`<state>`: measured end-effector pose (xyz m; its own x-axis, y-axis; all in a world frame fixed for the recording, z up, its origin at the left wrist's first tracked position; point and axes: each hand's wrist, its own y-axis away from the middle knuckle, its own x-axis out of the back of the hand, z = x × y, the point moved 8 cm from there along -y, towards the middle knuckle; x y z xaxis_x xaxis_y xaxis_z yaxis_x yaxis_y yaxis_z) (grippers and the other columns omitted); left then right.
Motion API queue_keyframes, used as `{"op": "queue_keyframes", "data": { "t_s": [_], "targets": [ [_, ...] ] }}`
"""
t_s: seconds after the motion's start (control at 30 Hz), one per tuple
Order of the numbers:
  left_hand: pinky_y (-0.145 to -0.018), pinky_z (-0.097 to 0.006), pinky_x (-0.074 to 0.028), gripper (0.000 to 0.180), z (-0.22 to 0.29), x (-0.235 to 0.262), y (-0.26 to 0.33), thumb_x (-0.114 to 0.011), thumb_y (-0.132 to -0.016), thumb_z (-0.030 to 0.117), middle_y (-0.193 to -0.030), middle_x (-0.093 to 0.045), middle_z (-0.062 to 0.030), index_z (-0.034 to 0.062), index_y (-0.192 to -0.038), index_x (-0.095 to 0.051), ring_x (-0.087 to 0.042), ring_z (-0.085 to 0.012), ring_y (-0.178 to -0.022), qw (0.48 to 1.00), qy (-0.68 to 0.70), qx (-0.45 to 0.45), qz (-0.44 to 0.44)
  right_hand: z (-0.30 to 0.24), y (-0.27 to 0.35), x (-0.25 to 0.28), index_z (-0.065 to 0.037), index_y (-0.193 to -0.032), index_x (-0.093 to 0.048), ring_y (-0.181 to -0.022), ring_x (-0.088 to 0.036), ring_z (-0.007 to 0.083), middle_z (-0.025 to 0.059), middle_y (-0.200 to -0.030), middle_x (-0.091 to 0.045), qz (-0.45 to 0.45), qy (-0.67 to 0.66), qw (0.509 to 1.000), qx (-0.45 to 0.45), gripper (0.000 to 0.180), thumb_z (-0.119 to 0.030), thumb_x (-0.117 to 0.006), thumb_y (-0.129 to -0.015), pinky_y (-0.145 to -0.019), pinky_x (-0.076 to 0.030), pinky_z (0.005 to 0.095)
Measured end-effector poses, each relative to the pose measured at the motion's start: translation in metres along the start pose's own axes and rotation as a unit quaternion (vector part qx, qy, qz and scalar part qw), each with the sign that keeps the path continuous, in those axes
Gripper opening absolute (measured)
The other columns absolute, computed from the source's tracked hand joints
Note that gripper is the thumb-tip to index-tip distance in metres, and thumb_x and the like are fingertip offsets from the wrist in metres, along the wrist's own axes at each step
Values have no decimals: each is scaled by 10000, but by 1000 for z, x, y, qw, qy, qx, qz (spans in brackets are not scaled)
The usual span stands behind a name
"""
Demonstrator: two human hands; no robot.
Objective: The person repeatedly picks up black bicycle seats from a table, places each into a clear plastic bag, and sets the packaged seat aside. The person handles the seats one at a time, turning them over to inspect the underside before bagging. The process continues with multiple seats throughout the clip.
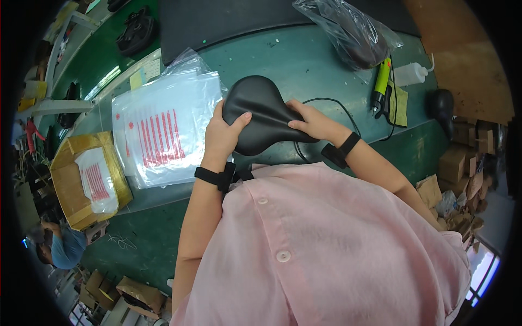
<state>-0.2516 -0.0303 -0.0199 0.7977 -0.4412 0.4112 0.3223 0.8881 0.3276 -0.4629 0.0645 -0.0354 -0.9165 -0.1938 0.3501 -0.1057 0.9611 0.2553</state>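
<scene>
Gripping the wide rear of a smooth black padded bicycle saddle [253, 106], the left hand [219, 137] is partly closed, its thumb pressed on the top surface and its fingers around the left edge. The right hand [315, 123] is curled closed around the narrow nose, thumb and index finger on opposite sides of it. The saddle thus sits directly between the two hands, its broad end at the left hand and reaching beyond it, its tip at the right palm, held over a green table [293, 60]. Just left of the left hand lies a stack of clear plastic bags with red printing [163, 125]; farther left of that hand stands an open cardboard box edged in shiny gold-brown tape [120, 174]. Beyond the right hand, ahead and to its right, are a lime-green and black powered screwdriver [383, 79] and a white plastic squeeze bottle [409, 74]. A thin black cable [340, 102] loops near the right hand, passing behind its wrist.
</scene>
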Motion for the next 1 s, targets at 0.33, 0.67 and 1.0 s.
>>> {"op": "queue_keyframes", "data": {
  "t_s": [0.33,0.67,1.0],
  "targets": [
    [-822,-345,-519,750,15,-1,5,-744,-772,368,-1106,-634,-238,-44,-1327,-452,-659,-291,-961,999,-49,9,-2,-2,-5,0,23,-1206,-533,-963,-632,359,238,-1037,-642,86,115,983,-114,600,-407,-700,-821,-835,-489,399],
    [-955,-347,-456,781,28,1,18,-805,-699,251,-1212,-596,-198,-22,-1345,-460,-595,-270,-1100,987,-10,-159,-16,24,3,-25,42,-1308,-500,-1063,-576,192,117,-1214,-594,-78,-314,936,-137,616,-390,-637,-891,-933,-448,303],
    [-882,-379,-438,839,189,38,91,-862,-579,381,-1134,-599,-110,58,-1290,-554,-558,-303,-984,872,-112,-464,-106,-56,50,-7,-40,-1331,-462,-897,-641,233,147,-1122,-611,-8,-465,885,20,520,-340,-591,-927,-709,-564,381]
  ]
}}
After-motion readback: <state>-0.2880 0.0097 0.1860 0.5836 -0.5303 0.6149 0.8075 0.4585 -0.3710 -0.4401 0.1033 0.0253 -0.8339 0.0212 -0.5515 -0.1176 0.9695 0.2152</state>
